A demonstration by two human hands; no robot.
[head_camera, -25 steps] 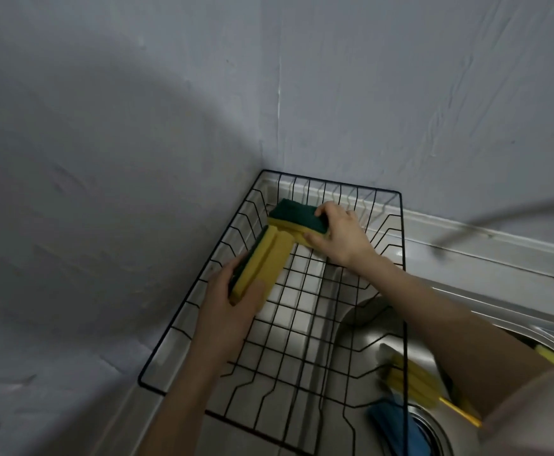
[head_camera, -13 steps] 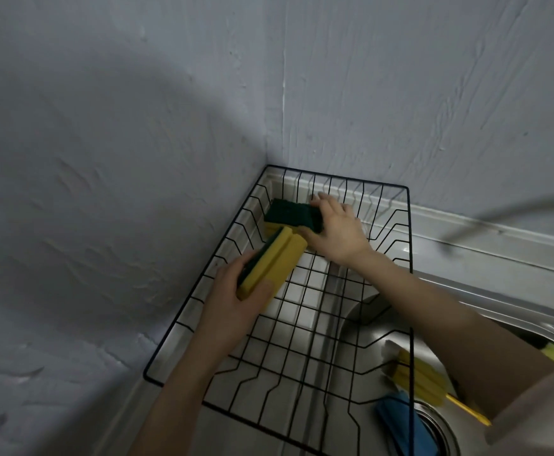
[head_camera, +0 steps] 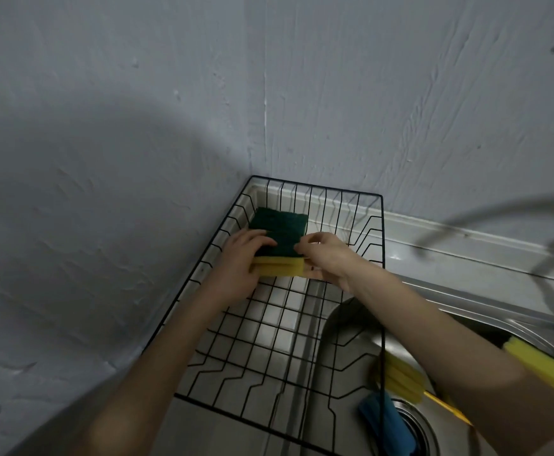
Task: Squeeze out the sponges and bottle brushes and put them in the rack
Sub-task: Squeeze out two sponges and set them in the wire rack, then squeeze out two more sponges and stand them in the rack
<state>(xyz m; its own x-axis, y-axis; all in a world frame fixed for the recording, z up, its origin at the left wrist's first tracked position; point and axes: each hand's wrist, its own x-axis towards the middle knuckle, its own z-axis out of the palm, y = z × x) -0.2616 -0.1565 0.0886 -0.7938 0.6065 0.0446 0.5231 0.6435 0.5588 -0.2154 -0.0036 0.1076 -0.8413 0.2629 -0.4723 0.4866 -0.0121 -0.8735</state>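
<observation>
Two yellow sponges with dark green scouring tops lie stacked in the far left corner of the black wire rack. My left hand grips the stack's left end, thumb on the green top. My right hand holds the right end, fingertips on the green edge and thumb low beside the yellow foam. A yellow foam bottle brush lies in the steel sink behind the rack's right wall. A blue sponge rests by the drain. Another yellow foam piece shows past my right forearm.
The rack sits on the sink's drainboard in a corner of two grey walls. A blurred curved faucet arches above the sink at right. The near part of the rack floor holds nothing.
My left hand has brought its sponge down onto the one my right hand set in the corner. The two now lie stacked flat, and both hands sit at the stack's ends.
</observation>
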